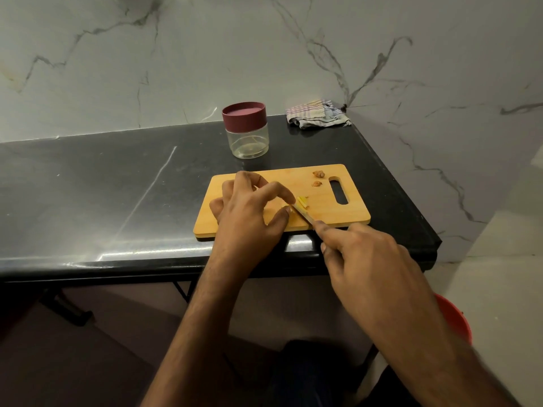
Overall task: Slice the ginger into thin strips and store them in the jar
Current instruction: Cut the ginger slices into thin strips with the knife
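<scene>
A wooden cutting board (332, 214) lies on the black counter. Pale yellow ginger strips (303, 201) sit near its middle. My left hand (249, 212) rests on the board, its forefinger and thumb pinching the ginger at the strips' left end. My right hand (367, 259) grips a knife (305, 215) whose blade lies across the ginger, the forefinger stretched along its back. Two brown ginger scraps (318, 178) lie by the board's handle slot. A clear jar (246, 132) with a maroon lid, closed, stands behind the board.
A checked cloth (317, 113) is bunched in the counter's back right corner against the marble wall. The counter's front edge (147, 264) runs just below the board. A red bucket (455, 321) stands on the floor to the right.
</scene>
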